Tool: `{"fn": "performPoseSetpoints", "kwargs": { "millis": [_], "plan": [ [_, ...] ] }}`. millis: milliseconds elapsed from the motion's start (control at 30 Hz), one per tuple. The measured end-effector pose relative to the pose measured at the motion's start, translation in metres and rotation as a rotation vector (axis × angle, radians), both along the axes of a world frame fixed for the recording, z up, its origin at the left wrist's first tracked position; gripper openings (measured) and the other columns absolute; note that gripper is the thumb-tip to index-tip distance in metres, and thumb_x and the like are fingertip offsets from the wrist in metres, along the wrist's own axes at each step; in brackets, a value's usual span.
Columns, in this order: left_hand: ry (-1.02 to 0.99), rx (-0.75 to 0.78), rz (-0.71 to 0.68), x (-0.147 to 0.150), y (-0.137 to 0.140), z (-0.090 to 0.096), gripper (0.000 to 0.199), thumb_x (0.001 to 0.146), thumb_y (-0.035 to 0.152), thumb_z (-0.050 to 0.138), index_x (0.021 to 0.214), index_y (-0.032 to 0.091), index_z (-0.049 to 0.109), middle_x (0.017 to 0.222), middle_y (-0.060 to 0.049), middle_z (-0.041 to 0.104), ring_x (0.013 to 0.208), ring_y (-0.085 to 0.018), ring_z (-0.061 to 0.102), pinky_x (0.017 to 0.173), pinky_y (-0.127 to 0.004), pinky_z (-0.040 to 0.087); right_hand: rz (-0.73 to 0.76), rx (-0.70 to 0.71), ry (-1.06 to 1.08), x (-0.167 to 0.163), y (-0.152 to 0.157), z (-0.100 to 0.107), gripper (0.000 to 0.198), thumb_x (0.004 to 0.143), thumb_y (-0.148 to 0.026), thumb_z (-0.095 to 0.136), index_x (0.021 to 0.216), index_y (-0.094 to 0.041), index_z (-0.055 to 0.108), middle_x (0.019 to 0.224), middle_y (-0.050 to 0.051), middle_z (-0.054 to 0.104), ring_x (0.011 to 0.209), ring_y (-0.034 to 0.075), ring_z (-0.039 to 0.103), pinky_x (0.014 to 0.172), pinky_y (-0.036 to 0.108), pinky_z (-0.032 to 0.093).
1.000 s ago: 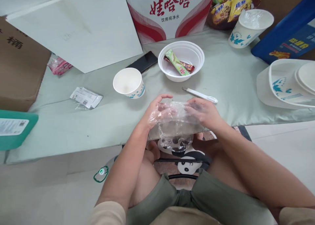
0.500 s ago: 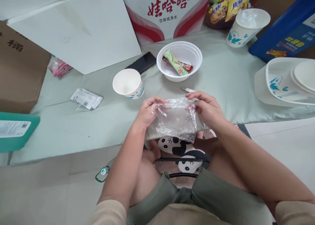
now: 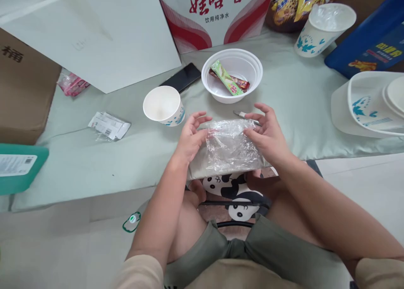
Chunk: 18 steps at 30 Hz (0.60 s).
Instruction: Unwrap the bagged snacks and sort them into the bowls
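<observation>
pale table (image 3: 94, 167) edge, left hand (image 3: 189, 139), right hand (image 3: 267, 135) pinching clear plastic bag (image 3: 232, 148)

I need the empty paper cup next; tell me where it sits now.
In the head view the paper cup stands upright on the table, just beyond the left hand, left of the white bowl and near the black phone.

A pale green cloth (image 3: 299, 108) covers the table, above a light floor (image 3: 63, 247), under soft, even light.
</observation>
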<state>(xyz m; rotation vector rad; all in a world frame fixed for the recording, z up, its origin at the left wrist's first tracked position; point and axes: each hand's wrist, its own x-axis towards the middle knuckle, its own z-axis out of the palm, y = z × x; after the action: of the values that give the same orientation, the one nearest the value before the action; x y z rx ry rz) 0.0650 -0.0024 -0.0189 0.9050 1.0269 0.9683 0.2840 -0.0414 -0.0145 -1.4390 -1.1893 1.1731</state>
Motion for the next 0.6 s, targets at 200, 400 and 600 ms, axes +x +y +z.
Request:
{"fn": "performPoseSetpoints", "kwargs": {
  "millis": [200,400,600],
  "plan": [
    [-0.056,-0.201,-0.179,0.004,-0.005,0.001,0.047,0.066,0.03,0.086,0.105,0.015,0.064,0.104,-0.011,0.075,0.093,-0.022,0.074,0.081,-0.033,0.058,-0.066,0.111,-0.115,-0.001,-0.004,0.005,0.068,0.084,-0.036,0.067,0.144,-0.036,0.036,0.135,0.009,0.055,0.076,0.016,0.061,0.065,0.033,0.056],
    [-0.052,-0.118,-0.068,0.005,-0.006,0.0,0.027,0.069,0.029,0.08,0.089,0.015,0.067,0.084,-0.004,0.075,0.076,-0.016,0.073,0.067,-0.025,0.055,0.065,-0.047,0.169,-0.002,0.001,-0.004,0.059,0.075,-0.044,0.076,0.128,-0.027,0.055,0.118,0.009,0.068,0.09,0.023,0.07,0.081,0.042,0.059],
    [-0.144,-0.178,-0.242,0.003,-0.009,0.006,0.053,0.061,0.034,0.089,0.106,0.016,0.067,0.098,-0.009,0.077,0.091,-0.022,0.074,0.081,-0.032,0.057,0.141,-0.136,0.101,-0.008,-0.001,0.008,0.023,0.079,-0.042,0.072,0.078,-0.022,0.062,0.077,0.002,0.071,0.072,0.017,0.066,0.071,0.033,0.055]
  ]
}}
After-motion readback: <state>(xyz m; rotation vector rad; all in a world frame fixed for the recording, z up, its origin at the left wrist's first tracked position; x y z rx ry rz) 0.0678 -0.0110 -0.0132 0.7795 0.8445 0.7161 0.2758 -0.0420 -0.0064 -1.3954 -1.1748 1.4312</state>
